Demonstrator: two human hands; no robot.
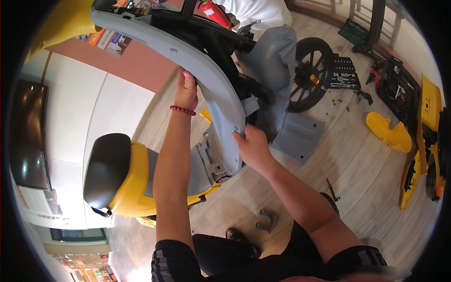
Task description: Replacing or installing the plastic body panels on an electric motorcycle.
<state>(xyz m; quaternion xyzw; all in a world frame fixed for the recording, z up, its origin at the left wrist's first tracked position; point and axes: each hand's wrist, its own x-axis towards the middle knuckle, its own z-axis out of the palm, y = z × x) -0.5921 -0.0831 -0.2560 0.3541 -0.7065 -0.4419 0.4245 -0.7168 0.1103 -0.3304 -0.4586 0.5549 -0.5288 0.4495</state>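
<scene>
A long, curved grey plastic scooter panel (213,84) stands upright in front of me, at the front end of a yellow scooter (138,176). My left hand (187,89) is closed on its left edge, thumb on the near face and the other fingers hidden behind it. Lower down, my right hand (253,148) grips the right edge, with the thumb pressed near a small hole. Behind the panel run black frame tubes (197,33), and a second grey cover (270,58) stands beside the front wheel (310,75).
Right of the wheel lie an open socket set (344,73), a tool case (399,89) and loose screws. Yellow body panels (389,132) rest on the floor at the right. A screwdriver-like tool (332,189) and a grey part (268,220) lie near my legs. Someone in white (258,14) is beyond.
</scene>
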